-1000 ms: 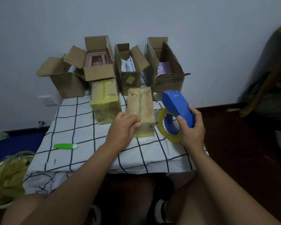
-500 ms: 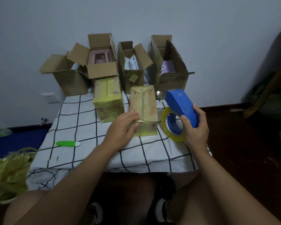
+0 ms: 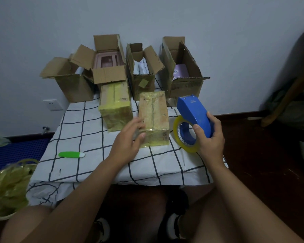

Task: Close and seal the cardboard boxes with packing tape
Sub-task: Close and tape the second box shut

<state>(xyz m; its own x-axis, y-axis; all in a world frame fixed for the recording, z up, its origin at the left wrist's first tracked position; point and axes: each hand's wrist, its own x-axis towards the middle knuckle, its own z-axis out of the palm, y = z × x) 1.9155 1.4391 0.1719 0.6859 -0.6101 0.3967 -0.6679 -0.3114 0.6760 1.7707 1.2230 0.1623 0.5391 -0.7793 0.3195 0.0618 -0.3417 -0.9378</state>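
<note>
Bare checked cloth (image 3: 88,130) lies open to the left of the left hand (image 3: 128,139); the table's near edge sits just under both wrists. The taped box (image 3: 154,118), glossy with yellowish tape, rests between the hands. The left hand's fingers are spread and loose now, lifted off the box it gripped a moment ago. The right hand (image 3: 210,137) clamps the blue tape dispenser (image 3: 193,114).

The left hand (image 3: 128,140) has let go of the taped box (image 3: 154,118), fingers now loosened and blurred beside it.
</note>
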